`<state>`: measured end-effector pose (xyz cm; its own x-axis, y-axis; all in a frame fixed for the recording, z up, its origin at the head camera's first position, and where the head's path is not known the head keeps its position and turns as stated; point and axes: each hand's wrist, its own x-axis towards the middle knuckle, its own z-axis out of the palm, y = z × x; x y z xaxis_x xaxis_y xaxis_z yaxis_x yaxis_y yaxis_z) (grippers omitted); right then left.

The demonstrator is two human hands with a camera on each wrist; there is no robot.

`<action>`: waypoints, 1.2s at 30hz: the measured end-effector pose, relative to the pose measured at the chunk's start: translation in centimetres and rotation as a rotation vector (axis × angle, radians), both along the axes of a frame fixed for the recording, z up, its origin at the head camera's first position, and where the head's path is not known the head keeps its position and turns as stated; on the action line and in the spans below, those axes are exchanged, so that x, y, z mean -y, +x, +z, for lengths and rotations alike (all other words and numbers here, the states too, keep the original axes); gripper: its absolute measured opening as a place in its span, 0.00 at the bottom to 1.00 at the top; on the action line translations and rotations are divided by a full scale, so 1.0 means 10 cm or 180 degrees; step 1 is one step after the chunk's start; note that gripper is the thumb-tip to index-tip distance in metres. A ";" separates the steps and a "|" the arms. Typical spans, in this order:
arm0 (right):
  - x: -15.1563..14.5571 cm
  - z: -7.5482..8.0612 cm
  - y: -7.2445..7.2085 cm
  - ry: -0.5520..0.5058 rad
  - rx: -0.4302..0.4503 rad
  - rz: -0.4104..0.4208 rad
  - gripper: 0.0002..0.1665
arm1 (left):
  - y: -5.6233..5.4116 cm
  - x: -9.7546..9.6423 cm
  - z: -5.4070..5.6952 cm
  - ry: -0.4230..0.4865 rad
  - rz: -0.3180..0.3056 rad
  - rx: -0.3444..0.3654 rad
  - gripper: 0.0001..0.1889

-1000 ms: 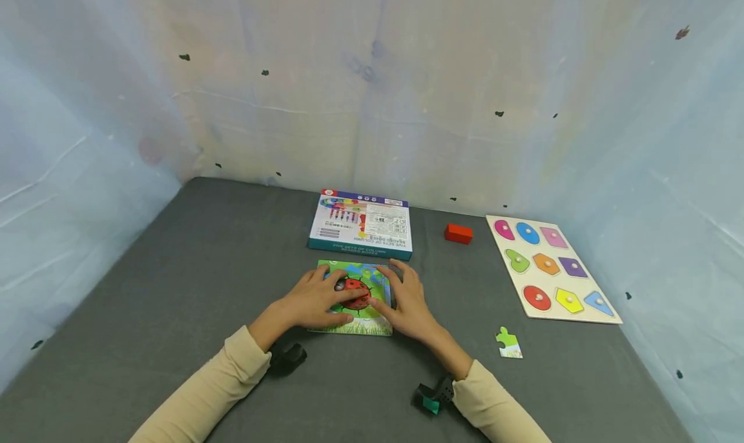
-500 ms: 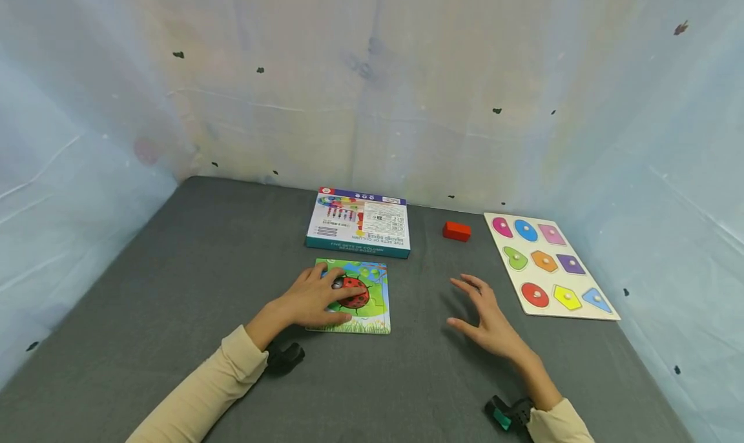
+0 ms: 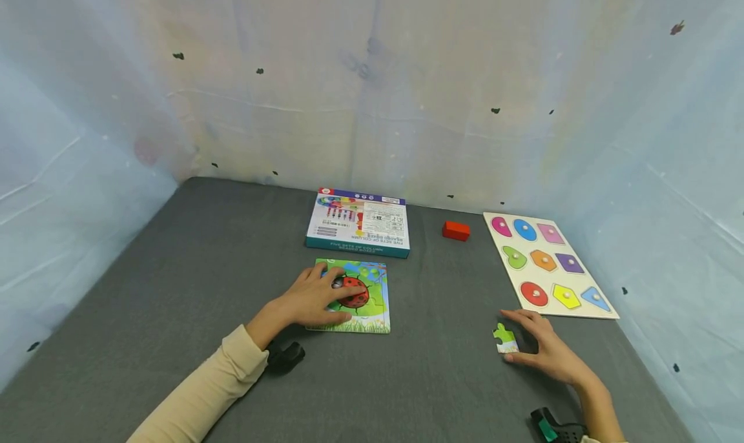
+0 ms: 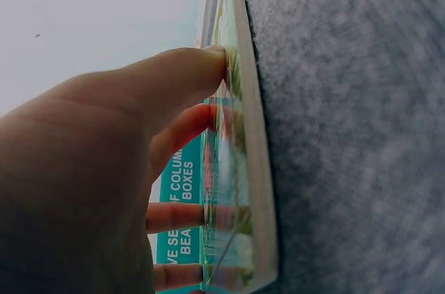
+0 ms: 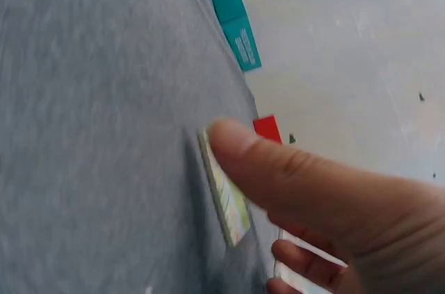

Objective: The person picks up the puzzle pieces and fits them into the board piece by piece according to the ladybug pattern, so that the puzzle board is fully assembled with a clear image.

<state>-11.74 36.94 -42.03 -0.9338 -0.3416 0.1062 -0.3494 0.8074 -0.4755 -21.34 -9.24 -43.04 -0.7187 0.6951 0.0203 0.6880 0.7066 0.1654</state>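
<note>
A ladybug jigsaw puzzle [image 3: 378, 301] lies flat on the dark cloth. My left hand [image 3: 314, 298] rests on it with fingers spread; in the left wrist view the thumb and fingertips press its glossy face [image 4: 235, 162]. Off to the right, my right hand [image 3: 549, 346] reaches around a loose green-and-white puzzle piece [image 3: 507, 341]. Its thumb is right at the piece's near edge, while the index finger stands a little beyond the far edge. The right wrist view shows the thumb [image 5: 240, 148] overlapping one end of the piece [image 5: 226, 197].
Behind the puzzle lies a flat teal-edged box [image 3: 357, 223] of beaded toys. A red block [image 3: 456, 230] sits to its right. The wooden shape board [image 3: 523, 288] with knobbed pieces lies at the right, just beyond my right hand. Pale sheeting [image 3: 407, 94] hangs around the table [image 3: 192, 256].
My right hand has left the ladybug puzzle and moved right and nearer to the loose piece, its thumb and fingers now around it. The left hand has stayed on the puzzle.
</note>
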 end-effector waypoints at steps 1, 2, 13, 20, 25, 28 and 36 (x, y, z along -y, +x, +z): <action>-0.02 -0.01 0.00 0.0023 0.0021 0.0008 0.43 | 0.00 0.00 0.00 0.0004 0.0004 0.0000 0.31; -0.04 -0.02 0.00 0.0020 0.0051 0.0025 0.42 | 0.00 0.00 0.00 0.0009 0.0006 -0.0001 0.31; -0.10 -0.11 -0.04 -0.0133 -0.0102 0.0146 0.32 | 0.01 0.00 0.02 0.0045 0.0016 0.0016 0.31; -0.01 -0.17 -0.09 -0.0278 -0.0251 0.0109 0.29 | 0.02 0.00 0.03 0.0035 0.0028 0.0029 0.31; 0.31 -0.17 -0.21 -0.0420 -0.0300 0.0223 0.29 | 0.02 0.01 0.02 0.0044 0.0050 0.0065 0.31; 0.58 -0.14 -0.29 -0.0466 -0.0230 0.0213 0.30 | 0.02 0.01 0.01 0.0077 0.0030 0.0072 0.31; 1.32 -0.08 -0.50 -0.0576 -0.0279 0.0416 0.33 | 0.02 0.00 0.00 0.0082 0.0045 0.0071 0.31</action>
